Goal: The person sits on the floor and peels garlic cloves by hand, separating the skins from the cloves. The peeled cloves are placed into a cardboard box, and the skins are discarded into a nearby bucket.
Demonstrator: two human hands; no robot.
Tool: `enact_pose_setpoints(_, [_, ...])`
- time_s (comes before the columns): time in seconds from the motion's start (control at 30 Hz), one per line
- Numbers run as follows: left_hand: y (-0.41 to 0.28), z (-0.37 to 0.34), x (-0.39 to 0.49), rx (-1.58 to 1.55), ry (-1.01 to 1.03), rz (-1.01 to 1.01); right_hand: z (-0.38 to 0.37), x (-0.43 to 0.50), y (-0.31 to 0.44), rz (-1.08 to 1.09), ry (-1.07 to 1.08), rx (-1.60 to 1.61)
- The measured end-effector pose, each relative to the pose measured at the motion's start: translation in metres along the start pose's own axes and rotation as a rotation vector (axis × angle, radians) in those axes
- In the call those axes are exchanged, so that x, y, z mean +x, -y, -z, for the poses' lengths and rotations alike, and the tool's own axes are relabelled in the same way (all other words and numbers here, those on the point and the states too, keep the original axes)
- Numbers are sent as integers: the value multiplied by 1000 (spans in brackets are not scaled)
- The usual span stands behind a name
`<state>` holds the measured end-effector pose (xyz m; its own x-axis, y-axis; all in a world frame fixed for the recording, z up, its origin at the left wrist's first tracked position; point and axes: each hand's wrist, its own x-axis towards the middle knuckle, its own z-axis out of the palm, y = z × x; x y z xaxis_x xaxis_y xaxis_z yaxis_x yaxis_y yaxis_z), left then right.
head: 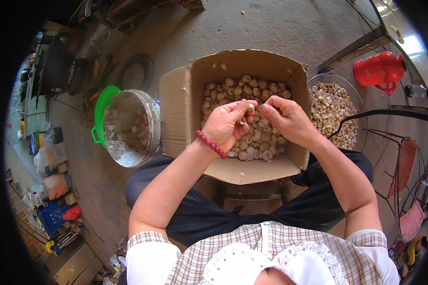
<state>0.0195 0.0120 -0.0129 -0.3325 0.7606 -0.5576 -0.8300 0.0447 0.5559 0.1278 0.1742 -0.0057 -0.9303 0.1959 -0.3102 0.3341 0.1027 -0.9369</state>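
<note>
Over a cardboard box (251,174), my left hand (228,119) holds a small garlic piece (250,107) upright between thumb and fingers. Papery garlic skin (242,121) shows against its lower fingers. My right hand (287,115) is just to the right, its thumb and forefinger pinched together close to the piece but apart from it. Whether anything small sits in that pinch is hidden. Below both hands, many whole garlic bulbs (256,135) fill the bottom of the box. A round clear-rimmed basin (364,110) right of the box holds a heap of loose garlic cloves (333,110).
Left of the box stand a whitish-stained bucket (151,124) and a green plastic basin (105,99). A red thermos jug (378,69) is at the right, near a wire frame with red woven panels (403,167). A black strap (388,112) crosses above the cloves.
</note>
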Motion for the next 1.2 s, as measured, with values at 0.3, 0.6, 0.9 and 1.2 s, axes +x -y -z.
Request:
enact_pose_setpoints(0.3, [3,1,0,-120,-96,97,-11,-5,4,164,-31,39])
enact_pose_setpoints(0.6, [5,-13,-3,-73,-188,172,-20,-2,0,416,-204,-108])
enact_pose_setpoints(0.9, [19,-15,-2,240,-145,-74,-22,-2,-4,250,-103,5])
enact_pose_setpoints(1.2, [10,-15,-3,246,-119,-148,-21,-2,-2,24,-9,562])
